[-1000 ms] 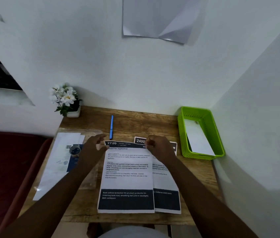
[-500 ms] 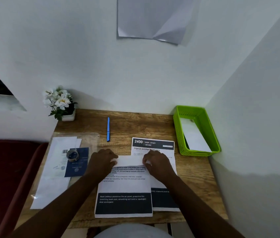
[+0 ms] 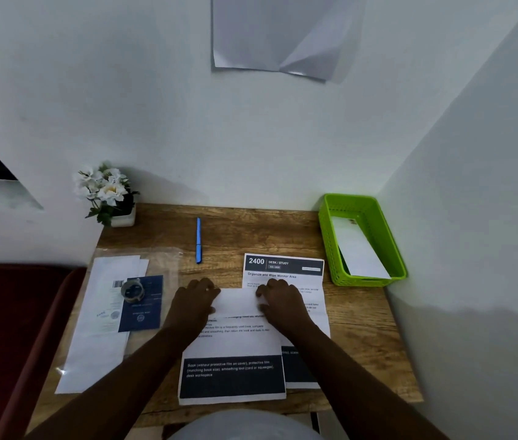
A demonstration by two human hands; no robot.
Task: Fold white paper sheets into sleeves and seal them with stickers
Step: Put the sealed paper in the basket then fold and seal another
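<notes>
A printed white sheet [image 3: 235, 344] lies at the desk's front middle, its top part folded down toward me so the blank back [image 3: 237, 301] shows. My left hand [image 3: 192, 304] presses the fold's left end and my right hand [image 3: 280, 301] presses its right end, fingers curled onto the paper. A second printed sheet [image 3: 284, 268] headed "2400" lies underneath, sticking out to the right and behind. A folded white sleeve [image 3: 357, 249] rests in the green basket [image 3: 330, 236] at the right.
On the left lie white sheets in a clear plastic cover [image 3: 102, 315], a dark blue booklet [image 3: 143, 304] and a small tape roll [image 3: 132, 290]. A blue pen [image 3: 198, 240] lies behind my hands. A white flower pot [image 3: 108, 195] stands at the back left corner.
Both hands have drawn the sheet's top edge toward me and pressed it flat, which made the fold and uncovered the "2400" sheet's header.
</notes>
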